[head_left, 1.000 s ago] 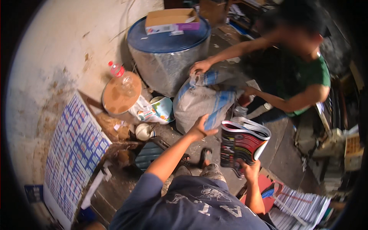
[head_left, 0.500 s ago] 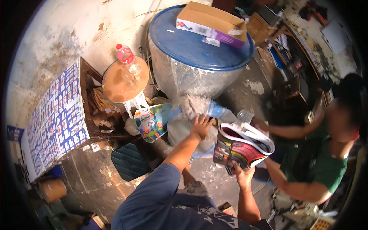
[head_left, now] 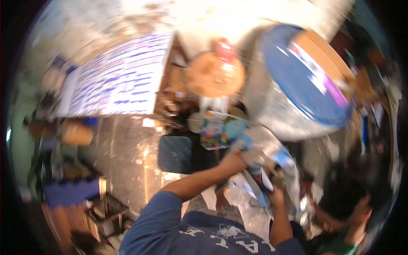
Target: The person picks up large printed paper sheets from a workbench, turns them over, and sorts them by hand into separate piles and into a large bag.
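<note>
A large white-and-blue woven sack [head_left: 290, 176] stands in front of me with its mouth open. My left hand [head_left: 233, 161] is closed on the left side of its rim. Lower on the right, my right hand [head_left: 276, 196] grips a rolled magazine [head_left: 262, 180] at the sack's mouth. Part of the magazine is hidden by the sack, and motion blurs the picture. Just beyond my left hand lies a colourful printed bag [head_left: 213, 132].
A blue-lidded drum [head_left: 293, 80] carries an open cardboard box [head_left: 325, 57]. A bottle [head_left: 225, 51] stands on a round stool [head_left: 204, 78]. A printed-sheet-covered table [head_left: 123, 80] and a dark green lid-like panel [head_left: 174, 154] are leftward. A co-worker [head_left: 357, 225] is at lower right.
The view has swung left, with blur. The magazine went from above the sack down into its mouth, held by my right hand. My left hand, spread on the sack before, now grips its rim.
</note>
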{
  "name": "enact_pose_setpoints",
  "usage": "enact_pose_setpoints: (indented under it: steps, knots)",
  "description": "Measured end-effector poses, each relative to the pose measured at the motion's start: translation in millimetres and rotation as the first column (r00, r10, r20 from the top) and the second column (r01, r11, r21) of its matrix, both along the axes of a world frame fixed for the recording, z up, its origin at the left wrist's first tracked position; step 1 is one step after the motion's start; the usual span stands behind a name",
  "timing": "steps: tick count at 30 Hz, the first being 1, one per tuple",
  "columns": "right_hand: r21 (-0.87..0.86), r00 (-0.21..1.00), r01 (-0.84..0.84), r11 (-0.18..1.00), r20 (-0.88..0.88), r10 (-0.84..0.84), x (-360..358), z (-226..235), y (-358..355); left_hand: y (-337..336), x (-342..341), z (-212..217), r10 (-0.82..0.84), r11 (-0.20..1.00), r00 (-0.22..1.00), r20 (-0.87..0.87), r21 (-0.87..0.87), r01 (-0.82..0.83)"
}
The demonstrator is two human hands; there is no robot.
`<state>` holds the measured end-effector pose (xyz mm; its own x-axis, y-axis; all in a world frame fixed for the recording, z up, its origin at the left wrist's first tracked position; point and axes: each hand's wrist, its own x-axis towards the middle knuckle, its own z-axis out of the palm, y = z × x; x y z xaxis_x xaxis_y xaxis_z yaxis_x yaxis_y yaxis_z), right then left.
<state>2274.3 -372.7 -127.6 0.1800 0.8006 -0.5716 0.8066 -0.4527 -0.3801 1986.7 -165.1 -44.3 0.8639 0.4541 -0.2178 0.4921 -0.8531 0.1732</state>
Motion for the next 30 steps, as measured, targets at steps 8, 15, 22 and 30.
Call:
enact_pose_setpoints:
  steps: [8, 15, 22, 30]
  knots:
    - [-0.308, 0.962, -0.094, 0.947, 0.216, 0.166, -60, -59, 95, -51, -32, 15, -0.001, 0.983, 0.910, 0.415, 0.168, -0.076]
    - [-0.296, 0.988, -0.042, 0.954, 0.132, 0.084, -110, -23, 112, -79, -58, 12, 0.182, 0.973, 0.860, 0.476, 0.042, -0.229]
    - [0.013, 0.956, 0.218, 0.976, -0.205, -0.210, -85, -7, 75, -69, -85, -2, 0.222, 0.962, 0.716, 0.662, -0.027, -0.273]
    - [0.325, 0.922, 0.379, 0.866, -0.058, -0.382, -189, 103, 24, -112, -361, 9, 0.390, 0.915, 0.609, 0.690, -0.217, -0.340]
